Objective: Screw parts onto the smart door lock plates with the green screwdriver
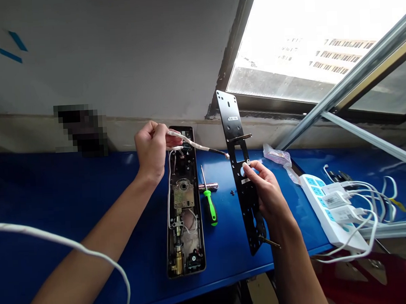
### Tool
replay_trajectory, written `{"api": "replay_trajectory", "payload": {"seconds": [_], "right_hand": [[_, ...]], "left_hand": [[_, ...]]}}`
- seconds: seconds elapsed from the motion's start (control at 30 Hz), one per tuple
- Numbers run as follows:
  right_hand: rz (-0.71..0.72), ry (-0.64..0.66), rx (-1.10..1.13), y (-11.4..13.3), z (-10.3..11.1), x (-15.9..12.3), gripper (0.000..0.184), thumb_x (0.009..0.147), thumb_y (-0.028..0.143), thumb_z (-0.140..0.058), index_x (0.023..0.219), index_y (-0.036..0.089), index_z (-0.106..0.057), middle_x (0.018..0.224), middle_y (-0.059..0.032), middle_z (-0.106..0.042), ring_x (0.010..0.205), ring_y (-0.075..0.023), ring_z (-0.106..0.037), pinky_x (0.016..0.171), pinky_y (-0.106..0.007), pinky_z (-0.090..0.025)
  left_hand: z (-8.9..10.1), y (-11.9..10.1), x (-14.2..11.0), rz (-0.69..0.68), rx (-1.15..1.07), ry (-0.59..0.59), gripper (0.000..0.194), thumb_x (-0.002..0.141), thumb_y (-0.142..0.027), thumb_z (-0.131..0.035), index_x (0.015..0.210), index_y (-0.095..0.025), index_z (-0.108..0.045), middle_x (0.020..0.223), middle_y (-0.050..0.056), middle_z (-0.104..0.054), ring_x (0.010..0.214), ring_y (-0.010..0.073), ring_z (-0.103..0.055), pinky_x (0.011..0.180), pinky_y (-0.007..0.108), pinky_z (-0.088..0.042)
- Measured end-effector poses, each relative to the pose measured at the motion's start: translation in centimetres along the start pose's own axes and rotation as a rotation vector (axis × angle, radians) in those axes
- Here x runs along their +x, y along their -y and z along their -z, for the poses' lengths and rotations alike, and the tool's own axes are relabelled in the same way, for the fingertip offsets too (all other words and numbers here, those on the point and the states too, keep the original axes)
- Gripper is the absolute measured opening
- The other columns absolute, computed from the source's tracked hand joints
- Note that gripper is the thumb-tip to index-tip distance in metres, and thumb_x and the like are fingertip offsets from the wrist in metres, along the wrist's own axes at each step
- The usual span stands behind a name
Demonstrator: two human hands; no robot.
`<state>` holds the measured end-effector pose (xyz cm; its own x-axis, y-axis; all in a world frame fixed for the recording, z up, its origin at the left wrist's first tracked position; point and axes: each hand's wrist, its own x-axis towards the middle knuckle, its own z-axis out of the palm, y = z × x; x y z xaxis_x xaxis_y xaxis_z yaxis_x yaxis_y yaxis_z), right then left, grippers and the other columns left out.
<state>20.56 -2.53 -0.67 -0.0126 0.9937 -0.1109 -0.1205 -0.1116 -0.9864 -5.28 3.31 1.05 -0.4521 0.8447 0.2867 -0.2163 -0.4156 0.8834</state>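
Note:
My left hand (152, 150) is closed around a white cable (196, 145), above the far end of an open smart-lock housing (183, 198). The cable's dark end, tipped with a small connector, reaches over toward a black metal mounting plate (236, 168). My right hand (264, 183) grips that plate by its right edge, thumb on its face, and holds it raised and tilted. Long brass-coloured posts stick out of the plate. Inside the housing are a metal mechanism, a brass cylinder and white wires. A green-handled screwdriver (210, 208) lies on the blue table between housing and plate.
A dark reddish metal cylinder (211, 187) lies by the screwdriver, with several small screws (233, 193) nearby. At right, a white power strip (323, 204) holds chargers and tangled cables. A plastic bag (277, 155) lies behind it. Another white cable (68, 240) crosses my left forearm.

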Motion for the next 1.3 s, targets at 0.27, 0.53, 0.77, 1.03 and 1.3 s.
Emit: {"api": "replay_trajectory", "payload": {"seconds": [0.27, 0.53, 0.77, 1.03, 1.3], "right_hand": [[-0.015, 0.048, -0.01, 0.1, -0.2, -0.8, 0.039, 0.083, 0.053, -0.082, 0.09, 0.025, -0.056, 0.062, 0.0069, -0.059, 0.045, -0.0072, -0.049, 0.042, -0.017, -0.04], [-0.038, 0.157, -0.008, 0.0, -2.9, -1.2, 0.038, 0.085, 0.053, -0.081, 0.092, 0.026, -0.055, 0.063, 0.0075, -0.058, 0.047, -0.0071, -0.049, 0.043, -0.017, -0.041], [0.009, 0.088, 0.017, 0.0, -2.8, -1.3, 0.037, 0.086, 0.051, -0.08, 0.09, 0.024, -0.056, 0.067, 0.0062, -0.059, 0.049, -0.0063, -0.051, 0.044, -0.016, -0.041], [0.05, 0.076, 0.059, 0.5, -2.1, -1.7, 0.034, 0.086, 0.05, -0.08, 0.091, 0.027, -0.055, 0.069, 0.0065, -0.054, 0.05, -0.0066, -0.046, 0.044, -0.018, -0.038], [0.05, 0.127, 0.017, -0.4, -4.4, -1.7, 0.037, 0.085, 0.053, -0.08, 0.086, 0.025, -0.055, 0.064, 0.008, -0.049, 0.048, -0.0062, -0.039, 0.043, -0.019, -0.032]], "left_hand": [[0.3, -0.5, 0.3, 0.146, -0.066, 0.037, 0.017, 0.085, -0.018, -0.059, 0.068, -0.019, -0.055, 0.072, 0.0, -0.074, 0.063, 0.0102, -0.069, 0.066, 0.025, -0.06], [-0.1, -0.9, -0.5, 0.127, 0.001, 0.132, 0.023, 0.082, -0.027, -0.065, 0.066, -0.021, -0.051, 0.07, 0.001, -0.073, 0.055, 0.011, -0.066, 0.055, 0.022, -0.054], [0.0, -1.2, -0.4, 0.1, 0.012, 0.102, 0.019, 0.081, -0.021, -0.063, 0.067, -0.02, -0.052, 0.07, 0.001, -0.073, 0.056, 0.0111, -0.068, 0.055, 0.021, -0.056], [-0.1, -0.9, -0.4, 0.078, 0.035, 0.058, 0.023, 0.085, -0.023, -0.067, 0.07, -0.021, -0.05, 0.072, 0.002, -0.073, 0.063, 0.0124, -0.073, 0.064, 0.021, -0.062], [-1.1, -1.5, -1.5, 0.226, -0.022, 0.339, 0.023, 0.089, -0.031, -0.065, 0.076, -0.022, -0.049, 0.068, -0.001, -0.07, 0.056, 0.0109, -0.067, 0.058, 0.02, -0.055]]}}
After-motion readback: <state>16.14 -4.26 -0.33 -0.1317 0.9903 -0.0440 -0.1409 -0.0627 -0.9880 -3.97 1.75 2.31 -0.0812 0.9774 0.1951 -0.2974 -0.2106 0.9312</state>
